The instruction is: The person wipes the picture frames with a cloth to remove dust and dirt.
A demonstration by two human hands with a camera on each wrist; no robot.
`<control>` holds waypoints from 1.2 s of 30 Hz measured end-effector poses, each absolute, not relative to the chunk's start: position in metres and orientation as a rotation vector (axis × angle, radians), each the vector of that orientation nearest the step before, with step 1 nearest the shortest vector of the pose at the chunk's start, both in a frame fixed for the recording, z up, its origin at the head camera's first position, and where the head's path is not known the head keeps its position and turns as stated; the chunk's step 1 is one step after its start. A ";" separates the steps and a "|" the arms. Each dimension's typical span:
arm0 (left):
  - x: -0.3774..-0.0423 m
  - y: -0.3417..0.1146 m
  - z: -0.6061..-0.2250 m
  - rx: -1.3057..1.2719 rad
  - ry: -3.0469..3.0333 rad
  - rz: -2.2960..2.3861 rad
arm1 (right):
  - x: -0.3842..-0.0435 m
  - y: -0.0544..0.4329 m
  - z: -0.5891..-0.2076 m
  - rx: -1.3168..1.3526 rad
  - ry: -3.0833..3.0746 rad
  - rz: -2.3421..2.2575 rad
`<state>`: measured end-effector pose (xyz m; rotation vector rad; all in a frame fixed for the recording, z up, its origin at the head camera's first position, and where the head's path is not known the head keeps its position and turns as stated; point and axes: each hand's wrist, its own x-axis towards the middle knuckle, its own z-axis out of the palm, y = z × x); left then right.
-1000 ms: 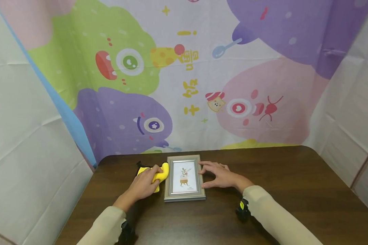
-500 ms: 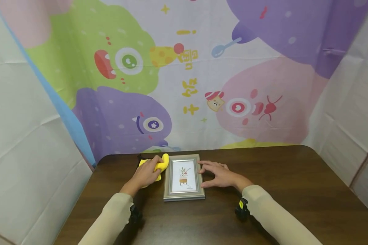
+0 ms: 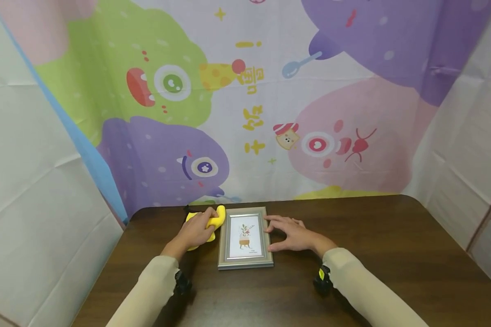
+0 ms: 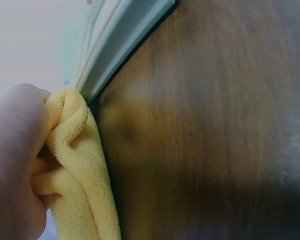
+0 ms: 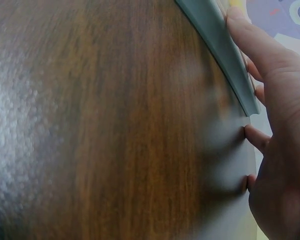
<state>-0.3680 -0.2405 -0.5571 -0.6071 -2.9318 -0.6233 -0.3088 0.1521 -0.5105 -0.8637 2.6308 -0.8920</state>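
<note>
A picture frame (image 3: 246, 262) with a silvery border and a plant print lies flat on the dark wooden table. My left hand (image 3: 194, 230) grips a bunched yellow cloth (image 3: 217, 219) against the frame's left side. In the left wrist view the fluffy cloth (image 4: 85, 175) bulges out beside the thumb, touching the frame's edge (image 4: 122, 45). At the opposite side, my right hand (image 3: 291, 233) rests its spread, relaxed fingers and thumb on the frame's right border. Two of its fingertips reach the table in the right wrist view, beyond the frame corner (image 5: 250, 107).
The brown tabletop (image 3: 376, 272) extends around the frame. Behind it hangs a cartoon-printed curtain (image 3: 262, 177), with pale fabric walls (image 3: 37, 204) on both sides. A small black strap end (image 3: 187, 209) shows at the cloth's far side.
My left hand has slid the yellow cloth a little away from me along the frame's left side, then stopped. The right hand and frame stay almost where they were.
</note>
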 end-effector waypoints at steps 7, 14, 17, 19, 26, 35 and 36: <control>-0.346 -0.239 -0.543 -0.695 -2.904 -0.662 | -0.307 0.151 -0.510 -0.895 2.633 -0.889; -0.334 -0.244 -0.550 -0.682 -2.926 -0.615 | -0.306 0.152 -0.512 -0.870 2.625 -0.912; -0.316 -0.241 -0.537 -0.724 -2.886 -0.621 | -0.307 0.152 -0.512 -0.867 2.630 -0.902; -0.300 -0.235 -0.521 -0.736 -2.878 -0.642 | -0.307 0.152 -0.512 -0.869 2.630 -0.899; -0.264 -0.220 -0.490 -0.640 -2.966 -0.625 | -0.307 0.151 -0.510 -0.868 2.628 -0.920; -0.235 -0.221 -0.489 -0.639 -2.977 -0.611 | -0.306 0.153 -0.514 -0.920 2.630 -0.939; -0.232 -0.221 -0.489 -0.642 -2.978 -0.613 | -0.307 0.153 -0.516 -0.938 2.637 -0.939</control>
